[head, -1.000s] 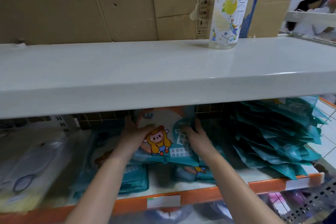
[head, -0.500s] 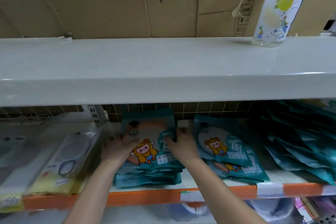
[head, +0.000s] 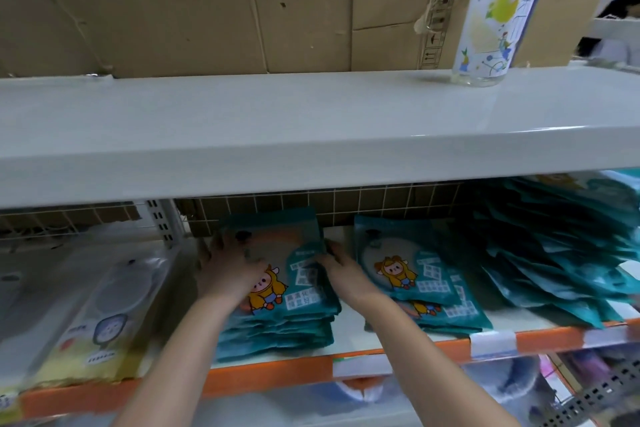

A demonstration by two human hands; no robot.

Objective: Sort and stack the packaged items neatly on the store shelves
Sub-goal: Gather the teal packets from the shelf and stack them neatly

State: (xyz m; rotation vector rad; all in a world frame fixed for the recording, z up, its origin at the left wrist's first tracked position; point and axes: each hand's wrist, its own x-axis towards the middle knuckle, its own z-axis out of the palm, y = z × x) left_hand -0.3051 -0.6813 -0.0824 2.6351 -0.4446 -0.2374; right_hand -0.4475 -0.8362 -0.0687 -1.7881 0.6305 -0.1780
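Both hands are under the white upper shelf (head: 311,135) now, working the teal stack (head: 277,319) on the orange-edged lower shelf (head: 277,371). The left hand (head: 230,270) lies spread on the top packet (head: 287,263) with fingers over its left edge, and the right hand (head: 341,270) holds the packet's right edge with fingers tucked down the side — a two-sided hold on that one packet. Its long axis runs front to back, away from the wrists, so squaring it up looks like a matter of nudging it back and straight. The second teal pile (head: 408,274) sits just beside the right hand, and the slumped heap (head: 554,253) lies further right — the right hand is nearer both. Half a second back the hands sat lower on the packet's cartoon figure; they've since slid up and outward to the edges.
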